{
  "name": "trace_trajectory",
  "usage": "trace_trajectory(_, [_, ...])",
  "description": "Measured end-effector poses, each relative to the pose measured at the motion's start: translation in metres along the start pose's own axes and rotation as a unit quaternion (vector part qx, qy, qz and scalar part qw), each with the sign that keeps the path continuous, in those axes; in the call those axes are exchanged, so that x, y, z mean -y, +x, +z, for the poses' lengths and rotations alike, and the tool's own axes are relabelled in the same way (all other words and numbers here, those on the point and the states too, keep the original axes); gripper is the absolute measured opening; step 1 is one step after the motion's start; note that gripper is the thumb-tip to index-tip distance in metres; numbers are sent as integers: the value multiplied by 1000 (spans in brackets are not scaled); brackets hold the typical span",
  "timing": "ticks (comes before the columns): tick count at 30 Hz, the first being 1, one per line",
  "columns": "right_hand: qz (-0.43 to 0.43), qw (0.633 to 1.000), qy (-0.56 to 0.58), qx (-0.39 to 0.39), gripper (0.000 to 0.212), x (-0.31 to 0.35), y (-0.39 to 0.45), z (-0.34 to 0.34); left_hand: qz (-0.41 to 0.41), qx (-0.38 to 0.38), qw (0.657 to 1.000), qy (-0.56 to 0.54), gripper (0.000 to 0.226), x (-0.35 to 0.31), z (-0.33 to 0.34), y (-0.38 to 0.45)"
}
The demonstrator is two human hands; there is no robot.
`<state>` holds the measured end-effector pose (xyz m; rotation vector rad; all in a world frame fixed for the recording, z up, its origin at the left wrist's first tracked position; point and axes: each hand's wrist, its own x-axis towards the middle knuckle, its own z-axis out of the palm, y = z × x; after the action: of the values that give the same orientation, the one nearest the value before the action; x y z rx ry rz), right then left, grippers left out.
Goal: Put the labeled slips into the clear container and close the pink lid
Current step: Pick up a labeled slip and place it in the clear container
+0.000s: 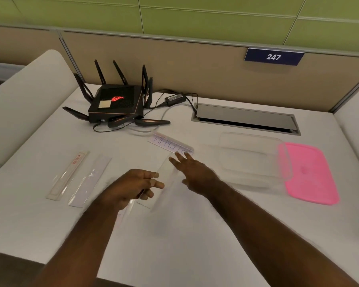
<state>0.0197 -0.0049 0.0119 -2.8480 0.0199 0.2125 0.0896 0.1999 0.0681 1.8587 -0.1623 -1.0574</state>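
Observation:
A clear container [251, 160] stands empty on the white desk, with the pink lid [311, 175] lying flat at its right side. A slip with handwritten letters [168, 144] lies left of the container. Two more slips lie at the left, one with a red label [67, 176] and a plain pale one [90, 181]. My left hand [133, 186] pinches a blurred clear slip [164, 179] at desk centre. My right hand [192, 170] is spread open over that slip's far end, fingertips near the handwritten slip.
A black router [116, 101] with several antennas and its cables sits at the back left, a power adapter [175, 98] beside it. A metal cable hatch [246, 119] is set into the desk behind the container. Partition walls close the back and sides.

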Motion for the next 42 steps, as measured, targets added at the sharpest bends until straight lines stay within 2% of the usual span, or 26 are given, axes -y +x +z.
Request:
trace_trajectory(6, [2, 996, 43, -74, 66, -16, 2, -25, 20, 85, 996, 27, 28, -16, -37, 7])
trace_trajectory(13, [10, 995, 74, -61, 59, -31, -14, -44, 30, 146, 986, 74, 30, -30, -48, 20])
trace_trajectory(17, [49, 993, 103, -42, 52, -50, -26, -56, 66, 97, 984, 136, 23, -44, -47, 30])
trace_trajectory(20, [80, 988, 125, -40, 48, -74, -34, -71, 103, 86, 975, 179, 61, -60, -48, 34])
trace_trajectory(21, [91, 987, 125, -38, 48, -83, -38, -76, 113, 88, 969, 203, 64, -65, -44, 35])
trace_trajectory(27, [144, 983, 104, -44, 44, -138, -65, -106, 211, 18, 915, 344, 44, -96, 8, 57])
trace_trajectory(32, [170, 981, 74, -58, 41, -183, -89, -121, 274, -10, 887, 372, 36, -109, 57, 95])
trace_trajectory(37, [212, 975, -20, -71, 41, -215, -112, -122, 297, -46, 852, 429, 37, -122, 104, 122])
trace_trajectory(42, [258, 962, -66, -57, 46, -235, -129, -113, 291, -65, 799, 522, 39, -129, 144, 136])
